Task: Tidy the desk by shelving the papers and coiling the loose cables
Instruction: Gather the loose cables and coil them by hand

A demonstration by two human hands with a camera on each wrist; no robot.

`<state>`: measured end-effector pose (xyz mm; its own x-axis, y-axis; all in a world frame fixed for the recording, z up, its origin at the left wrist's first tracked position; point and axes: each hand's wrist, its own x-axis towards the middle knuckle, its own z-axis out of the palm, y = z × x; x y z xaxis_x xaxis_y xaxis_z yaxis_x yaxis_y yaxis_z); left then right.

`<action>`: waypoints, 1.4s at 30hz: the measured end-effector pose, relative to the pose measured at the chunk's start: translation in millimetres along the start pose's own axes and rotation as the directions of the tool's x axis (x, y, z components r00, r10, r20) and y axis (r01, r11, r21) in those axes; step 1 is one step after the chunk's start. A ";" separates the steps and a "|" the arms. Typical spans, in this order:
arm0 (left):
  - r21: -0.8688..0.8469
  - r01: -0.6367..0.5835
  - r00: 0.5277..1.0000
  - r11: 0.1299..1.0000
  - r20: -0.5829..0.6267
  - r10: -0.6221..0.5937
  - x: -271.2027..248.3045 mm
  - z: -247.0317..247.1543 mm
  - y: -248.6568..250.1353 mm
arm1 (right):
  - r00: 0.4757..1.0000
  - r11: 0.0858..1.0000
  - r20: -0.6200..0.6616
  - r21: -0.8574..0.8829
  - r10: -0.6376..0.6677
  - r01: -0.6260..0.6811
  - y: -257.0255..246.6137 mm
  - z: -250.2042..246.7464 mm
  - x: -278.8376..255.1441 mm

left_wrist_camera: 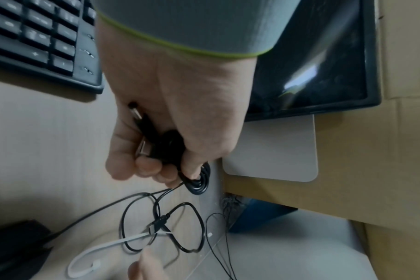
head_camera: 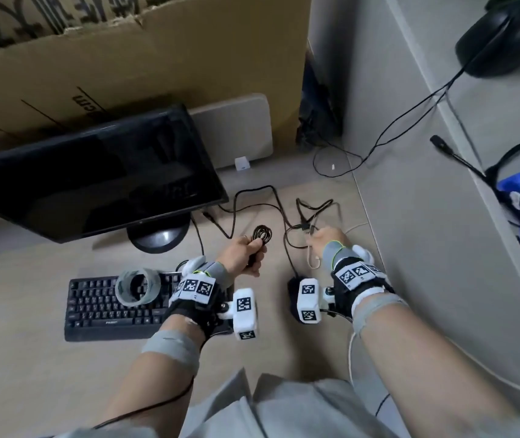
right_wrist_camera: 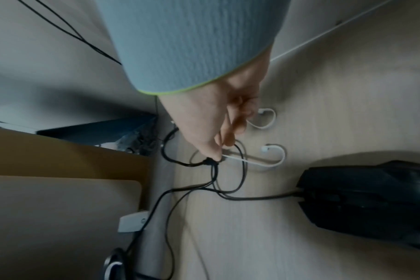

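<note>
Nearest, at 7 o'clock, a black keyboard [head_camera: 116, 308] is seen, its label unreadable. At 12 o'clock, a coiled black cable [head_camera: 262, 234] is gripped by the left hand [head_camera: 243, 255]; at 1 o'clock, loose cable [head_camera: 296, 229] is pinched by the right hand [head_camera: 328, 241]. Beyond, "cm" is legible on a cardboard box [head_camera: 145, 67].

Grey green-edged cuffs, black wrist straps [head_camera: 358, 281] with white checker-marked blocks [head_camera: 245, 312], grey forearm bands.

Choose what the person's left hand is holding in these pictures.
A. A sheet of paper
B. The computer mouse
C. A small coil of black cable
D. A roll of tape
C: the left hand grips a wound black cable coil, its loops sticking out past the fingers.
</note>
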<state>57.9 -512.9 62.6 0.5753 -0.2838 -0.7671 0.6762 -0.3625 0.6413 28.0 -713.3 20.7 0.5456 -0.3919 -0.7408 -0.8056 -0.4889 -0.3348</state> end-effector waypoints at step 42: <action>-0.423 -0.231 0.973 0.876 -0.081 0.217 -93.1 -69.9 -9.2 | 0.786 0.693 0.061 0.516 -0.615 0.503 -94.2 38.0 -162.3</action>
<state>30.3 -421.1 129.3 0.7440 -0.2829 -0.6054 0.6541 0.1233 0.7463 6.5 -574.1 150.3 0.9104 0.0398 -0.4117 -0.4035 -0.1336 -0.9052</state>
